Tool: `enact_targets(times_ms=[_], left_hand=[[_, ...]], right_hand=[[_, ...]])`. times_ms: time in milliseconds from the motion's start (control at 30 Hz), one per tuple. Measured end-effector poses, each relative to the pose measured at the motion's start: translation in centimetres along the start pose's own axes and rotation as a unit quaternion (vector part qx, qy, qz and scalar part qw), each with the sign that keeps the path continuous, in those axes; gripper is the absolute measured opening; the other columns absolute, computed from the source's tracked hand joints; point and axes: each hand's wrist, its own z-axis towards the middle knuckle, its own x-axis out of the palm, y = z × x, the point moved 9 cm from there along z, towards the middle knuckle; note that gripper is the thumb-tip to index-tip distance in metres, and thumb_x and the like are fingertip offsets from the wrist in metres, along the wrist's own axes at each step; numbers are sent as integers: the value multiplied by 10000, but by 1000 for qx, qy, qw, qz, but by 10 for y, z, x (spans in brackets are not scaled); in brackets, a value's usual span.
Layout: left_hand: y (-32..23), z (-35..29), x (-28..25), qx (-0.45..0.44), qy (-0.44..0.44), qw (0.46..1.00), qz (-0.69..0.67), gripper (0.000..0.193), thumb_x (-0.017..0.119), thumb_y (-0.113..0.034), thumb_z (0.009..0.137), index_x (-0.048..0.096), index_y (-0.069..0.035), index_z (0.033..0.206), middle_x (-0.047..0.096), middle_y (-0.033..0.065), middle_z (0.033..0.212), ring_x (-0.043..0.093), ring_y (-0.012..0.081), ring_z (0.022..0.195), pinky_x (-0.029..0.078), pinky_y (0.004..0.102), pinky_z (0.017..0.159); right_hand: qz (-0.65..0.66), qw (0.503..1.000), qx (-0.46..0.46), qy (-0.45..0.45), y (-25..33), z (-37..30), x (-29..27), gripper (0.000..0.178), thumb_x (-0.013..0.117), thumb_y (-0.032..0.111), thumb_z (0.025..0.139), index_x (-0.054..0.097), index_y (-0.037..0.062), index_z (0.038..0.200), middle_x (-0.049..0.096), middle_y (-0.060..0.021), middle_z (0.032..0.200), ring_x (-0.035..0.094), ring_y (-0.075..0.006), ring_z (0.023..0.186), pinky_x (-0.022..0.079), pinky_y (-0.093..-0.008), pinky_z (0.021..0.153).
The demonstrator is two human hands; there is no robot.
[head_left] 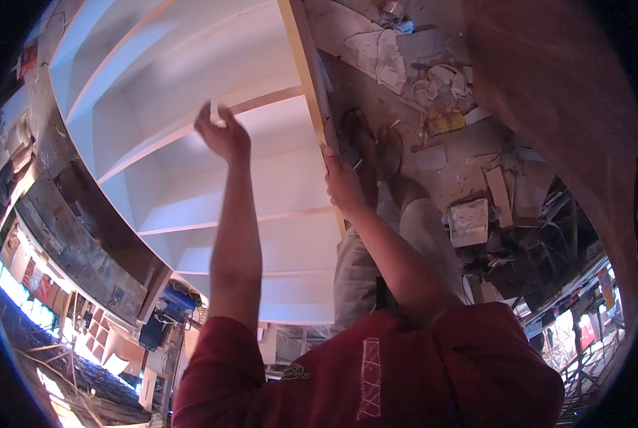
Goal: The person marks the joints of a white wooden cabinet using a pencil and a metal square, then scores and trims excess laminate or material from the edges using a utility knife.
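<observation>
A large white shelf unit (262,189) with several compartments and raw wooden front edges lies before me, its long bare wooden side edge (301,53) running along its right. My left hand (226,135) is raised over the shelves, near the edge of a divider. Its fingers are bent and apart, slightly blurred, and I see nothing in them. Against the right side edge rests my right hand (344,184), its fingers curled closed and the thumb pointing up along the wood. Whether it grips the board or a small thing is hidden.
My feet (376,143) stand right beside the unit. Crumpled paper and cloth (444,85), a yellow packet (446,123), a whitish block (469,221) and wood offcuts (498,196) litter the floor. A brown sheet-like surface (554,85) rises at the right; a worn bench (84,235) stands left.
</observation>
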Motion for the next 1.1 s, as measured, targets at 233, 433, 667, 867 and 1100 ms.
enact_targets(times_ms=[233, 433, 667, 867, 1100], left_hand=[[1, 28, 128, -170, 399, 894, 113, 661, 318, -646, 1021, 690, -144, 1239, 708, 124, 1206, 648, 323, 1155, 475, 477, 976], [-9, 37, 105, -197, 328, 892, 243, 599, 398, -649, 982, 727, -184, 1166, 756, 63, 1091, 699, 274, 1048, 507, 429, 932], [-12, 47, 97, -180, 283, 909, 247, 506, 438, -573, 965, 721, -157, 1021, 766, 52, 960, 724, 282, 921, 542, 435, 826], [-8, 43, 103, -183, 296, 907, 238, 478, 443, -552, 987, 711, -158, 1019, 755, 91, 953, 718, 340, 904, 535, 494, 827], [-7, 44, 104, -166, 303, 905, 248, 436, 450, -513, 988, 706, -163, 1026, 757, 70, 938, 722, 321, 893, 542, 479, 813]], right_hand=[[-72, 988, -110, -75, 41, 35, 5, 605, 457, 607, 1026, 655, 43, 934, 496, -1, 654, 522, -126, 579, 410, -328, 539], [-127, 989, -73, -26, 67, 21, 9, 625, 455, 564, 1043, 682, -1, 1185, 667, -128, 864, 632, -198, 862, 490, -373, 793], [-156, 987, -22, -16, 79, 29, 24, 500, 484, 440, 1054, 694, 18, 1219, 715, -235, 1118, 678, -387, 1075, 512, -435, 927], [-115, 993, 9, -20, 87, 33, 21, 496, 458, 416, 1067, 677, -14, 1180, 711, -250, 1029, 669, -404, 1008, 499, -425, 943], [-43, 998, -17, -31, 101, 48, 28, 563, 469, 527, 1037, 646, -7, 1010, 613, -138, 893, 566, -253, 832, 428, -376, 759]])
